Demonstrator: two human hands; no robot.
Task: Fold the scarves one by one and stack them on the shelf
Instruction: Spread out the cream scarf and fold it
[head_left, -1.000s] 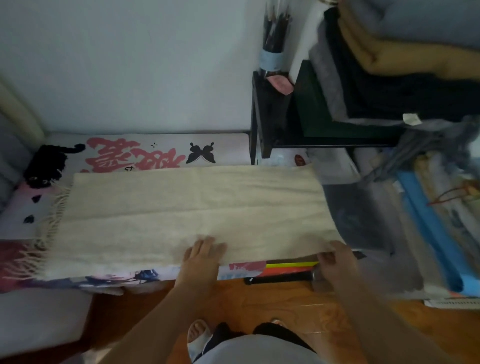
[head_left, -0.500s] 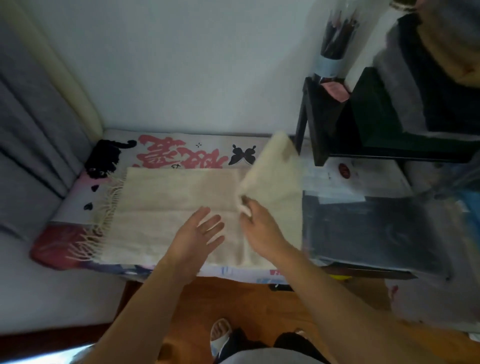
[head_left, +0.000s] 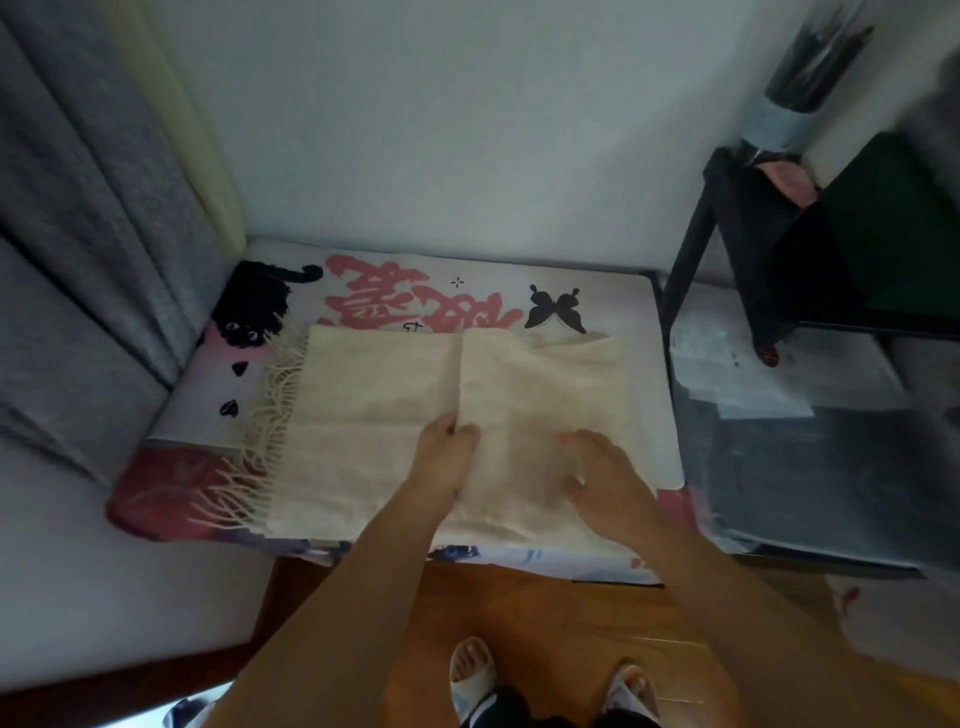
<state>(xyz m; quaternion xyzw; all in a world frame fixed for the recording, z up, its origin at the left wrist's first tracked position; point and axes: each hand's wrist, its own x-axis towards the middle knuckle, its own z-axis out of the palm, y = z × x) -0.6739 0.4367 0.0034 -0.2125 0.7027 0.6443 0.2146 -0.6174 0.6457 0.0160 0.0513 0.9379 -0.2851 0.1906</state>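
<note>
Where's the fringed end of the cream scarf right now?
In the head view, the fringe lies at the left end of the cream scarf, spread on the printed mat beside the black cat print.

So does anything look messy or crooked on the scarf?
A little. The folded-over flap of the cream scarf sits slightly askew, leaving its far right corner rumpled. The fringe is tangled at the left end. Nothing is damaged.

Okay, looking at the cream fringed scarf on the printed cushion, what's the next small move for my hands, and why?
Probably smooth the folded flap flat and square its edges. The cream fringed scarf has its right part lying doubled over the middle, the left hand pinches the flap's near edge, and the right hand rests on the doubled layer, which looks wrinkled near the printed cushion's front.
</note>
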